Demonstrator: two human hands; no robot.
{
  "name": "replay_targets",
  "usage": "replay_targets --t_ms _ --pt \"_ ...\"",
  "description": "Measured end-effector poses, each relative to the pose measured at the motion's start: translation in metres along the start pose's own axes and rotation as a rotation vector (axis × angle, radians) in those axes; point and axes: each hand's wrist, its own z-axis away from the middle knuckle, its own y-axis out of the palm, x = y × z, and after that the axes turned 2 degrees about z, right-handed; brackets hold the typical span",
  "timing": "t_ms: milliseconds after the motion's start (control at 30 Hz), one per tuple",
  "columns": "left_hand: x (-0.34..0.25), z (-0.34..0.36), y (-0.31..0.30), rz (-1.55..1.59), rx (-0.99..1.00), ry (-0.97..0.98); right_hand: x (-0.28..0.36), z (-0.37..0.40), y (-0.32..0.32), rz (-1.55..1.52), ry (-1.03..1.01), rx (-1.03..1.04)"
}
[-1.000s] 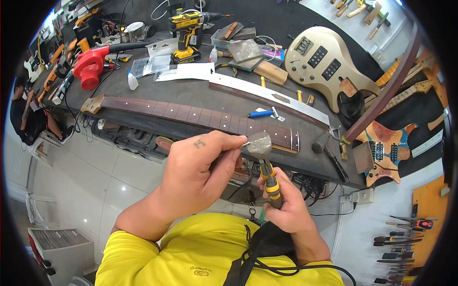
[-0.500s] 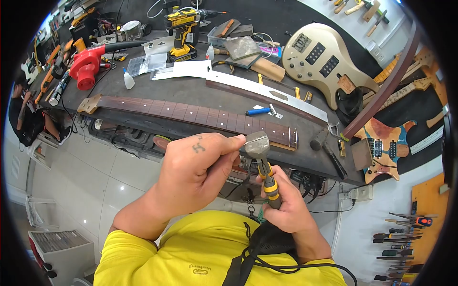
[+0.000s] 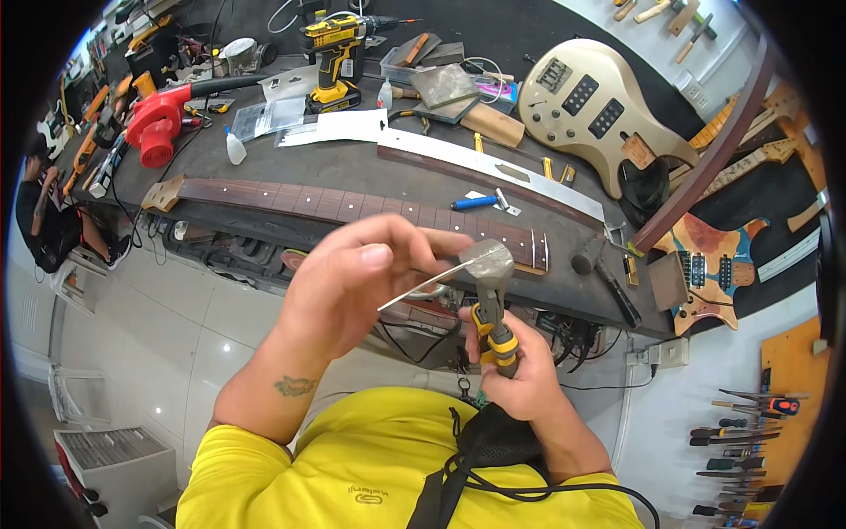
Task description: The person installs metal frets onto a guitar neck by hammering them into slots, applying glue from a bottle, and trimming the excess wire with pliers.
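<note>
My right hand (image 3: 522, 366) grips the yellow-and-black handles of end nippers (image 3: 495, 339), whose broad metal head points up and away from me. From the head a thin piece of fret wire (image 3: 419, 294) sticks out down to the left. My left hand (image 3: 352, 273) is open just behind the wire, thumb raised apart from the fingers, with its fingertips close to the nippers' head. Beyond both hands lies a guitar neck (image 3: 308, 201) with a dark fretboard and dot inlays. Metal frets show at its right end, partly behind the nippers.
On the dark bench (image 3: 291, 163) are a red blower (image 3: 157, 132), a yellow drill (image 3: 335, 62), a long metal straightedge (image 3: 493, 167), a blue-handled tool (image 3: 474, 203) and a hammer (image 3: 608, 278). A gold guitar body (image 3: 586, 106) lies at the back right. A person (image 3: 48, 203) sits far left.
My left hand has let go of the wire and opened, shifting slightly left and down with the thumb lifted. The wire now shows jutting from the nippers, which moved slightly right.
</note>
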Motion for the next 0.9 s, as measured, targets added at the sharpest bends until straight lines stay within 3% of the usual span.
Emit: replay_targets --t_ms 67,100,167,333,400,500,600,900 --pt "0.015 -0.007 -0.014 0.136 0.184 -0.137 -0.001 -0.001 0.003 -0.09 0.05 -0.001" --pt "0.021 -0.007 -0.015 0.136 0.182 -0.137 -0.001 -0.001 0.005 -0.18 0.103 -0.002" --pt "0.032 -0.01 -0.006 0.293 0.415 -0.122 -0.003 -0.003 0.007 -0.203 0.101 -0.013" --pt "0.045 -0.016 0.001 0.481 0.44 -0.086 -0.012 -0.003 0.005 -0.229 0.069 0.017" --pt "0.043 -0.017 0.004 0.582 0.423 -0.155 -0.011 -0.002 0.005 -0.191 0.075 0.034" --pt "0.052 -0.018 -0.001 0.442 0.442 -0.108 -0.01 -0.002 0.007 -0.216 0.09 0.028" --pt "0.058 -0.012 0.006 0.528 0.357 -0.097 -0.016 -0.001 0.009 -0.259 0.071 0.014" --pt "0.054 -0.011 0.003 0.465 0.393 -0.117 -0.018 -0.001 0.012 -0.315 0.055 0.057"
